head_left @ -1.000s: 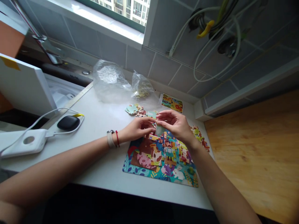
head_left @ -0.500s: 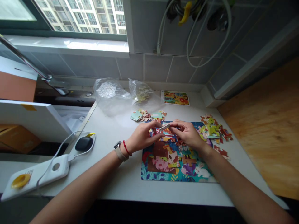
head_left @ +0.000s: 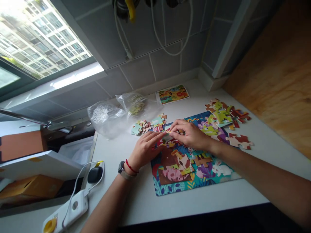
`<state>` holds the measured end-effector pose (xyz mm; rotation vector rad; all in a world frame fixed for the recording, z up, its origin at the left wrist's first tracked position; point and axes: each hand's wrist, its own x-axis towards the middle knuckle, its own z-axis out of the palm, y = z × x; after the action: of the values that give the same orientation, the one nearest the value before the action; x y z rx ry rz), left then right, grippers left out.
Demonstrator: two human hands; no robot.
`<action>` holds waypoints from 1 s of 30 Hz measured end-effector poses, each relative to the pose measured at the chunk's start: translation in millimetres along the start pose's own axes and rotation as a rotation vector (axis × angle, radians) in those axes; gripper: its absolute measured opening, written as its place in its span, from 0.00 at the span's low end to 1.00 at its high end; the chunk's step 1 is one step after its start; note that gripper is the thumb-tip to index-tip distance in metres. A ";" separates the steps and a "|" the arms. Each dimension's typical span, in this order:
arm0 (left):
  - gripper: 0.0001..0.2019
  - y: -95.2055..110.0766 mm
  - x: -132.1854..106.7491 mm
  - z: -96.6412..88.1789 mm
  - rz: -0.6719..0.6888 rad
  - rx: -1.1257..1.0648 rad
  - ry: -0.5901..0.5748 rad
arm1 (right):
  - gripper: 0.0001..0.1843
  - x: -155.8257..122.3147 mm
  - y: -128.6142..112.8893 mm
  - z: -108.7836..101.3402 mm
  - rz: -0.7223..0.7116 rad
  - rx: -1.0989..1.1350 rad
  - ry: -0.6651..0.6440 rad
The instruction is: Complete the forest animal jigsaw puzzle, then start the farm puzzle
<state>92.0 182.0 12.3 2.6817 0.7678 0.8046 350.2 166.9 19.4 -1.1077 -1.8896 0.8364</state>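
Note:
Both my hands meet over the top edge of a jigsaw puzzle laid on a printed backing board (head_left: 170, 189) with a colourful animal and leaf design. My left hand (head_left: 145, 150) and my right hand (head_left: 190, 134) pinch a small pale jigsaw piece (head_left: 167, 138) between their fingertips, low over the assembled part. A small heap of loose pieces (head_left: 143, 127) lies just beyond my left hand. More pieces (head_left: 220, 113) lie past my right hand, and a separate reddish-and-cream cluster (head_left: 239, 141) sits beside them.
A picture card (head_left: 172, 94) and clear plastic bags (head_left: 105, 118) lie at the back of the white counter (head_left: 126, 207). At the left are black earbuds case (head_left: 94, 174), a corded white power bank (head_left: 70, 208) and a white box (head_left: 36, 165). A wooden board (head_left: 267, 81) stands to the right.
The view has swung and tilted. My hands have come down from above the board, and the pale piece now sits lower, near the puzzle's top edge.

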 end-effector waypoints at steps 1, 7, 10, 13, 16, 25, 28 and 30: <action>0.22 -0.4 0.2 0.6 -0.012 -0.001 -0.003 | 0.10 -0.2 0.7 2.0 0.013 -0.002 0.010; 0.07 -7.9 2.3 -2.4 -0.071 -0.040 -0.008 | 0.07 -0.7 7.6 3.9 0.023 -0.020 -0.064; 0.07 -11.0 2.7 -5.3 -0.121 -0.078 -0.020 | 0.11 -1.4 8.8 3.0 -0.012 -0.117 -0.091; 0.14 -8.9 4.0 -7.9 -0.103 -0.116 -0.043 | 0.10 -2.0 6.5 4.1 -0.060 -0.209 -0.096; 0.24 -3.3 5.7 -8.1 -0.045 -0.123 -0.113 | 0.11 -2.0 4.6 4.3 -0.086 -0.235 -0.099; 0.06 2.3 5.7 -3.0 -0.011 -0.129 -0.137 | 0.15 -3.0 15.7 -6.8 -0.132 -0.293 -0.170; 0.09 -4.3 4.8 -10.1 -0.064 -0.173 -0.147 | 0.15 -2.4 18.7 -9.8 -0.141 -0.294 -0.183; 0.09 -10.7 3.6 -15.0 -0.146 -0.179 -0.125 | 0.14 -1.7 19.8 -11.2 -0.144 -0.314 -0.198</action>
<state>81.6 194.0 22.4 2.4593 0.8091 0.6317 368.1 175.1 8.0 -1.0869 -2.2957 0.5987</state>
